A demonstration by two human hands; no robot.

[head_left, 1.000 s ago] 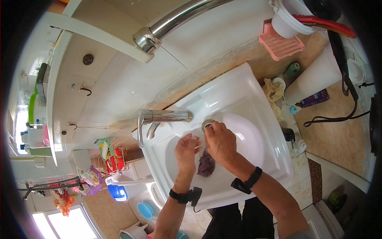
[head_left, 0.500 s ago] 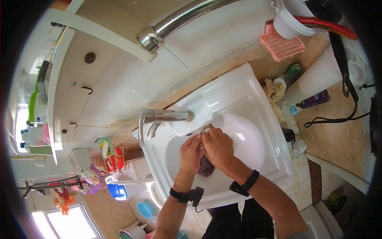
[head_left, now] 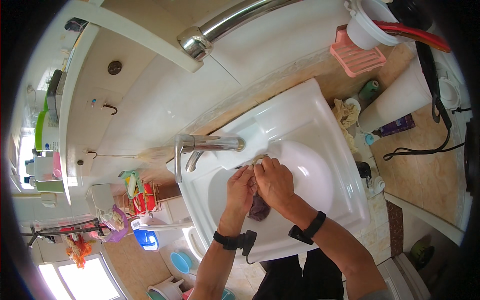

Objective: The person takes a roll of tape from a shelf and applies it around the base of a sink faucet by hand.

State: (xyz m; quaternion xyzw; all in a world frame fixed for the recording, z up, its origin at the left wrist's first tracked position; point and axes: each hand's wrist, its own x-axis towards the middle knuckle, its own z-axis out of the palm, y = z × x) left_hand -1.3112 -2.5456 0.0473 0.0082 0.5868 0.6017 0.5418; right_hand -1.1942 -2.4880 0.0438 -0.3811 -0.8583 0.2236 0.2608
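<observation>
Over the white sink, my left hand and my right hand are close together, thumbs and fingertips pinched. What lies between the fingers is mostly hidden. A small yellowish-green bit shows just beyond my right fingertips; its kind is unclear. Below the hands, a crumpled dark purplish-brown cloth is in the basin, its upper part behind my fingers; I cannot tell whether it is gripped. The chrome faucet stands to the left of my hands, with no water visible.
A pink soap dish is on the wall at the upper right. Beside the sink's right edge are a beige cloth, a black cord and a dark purple package. A blue basin is on the floor at lower left.
Both hands stay in nearly the same place, with only slight finger movement. The yellowish-green bit shows a little differently at the right fingertips. The view has shifted slightly.
</observation>
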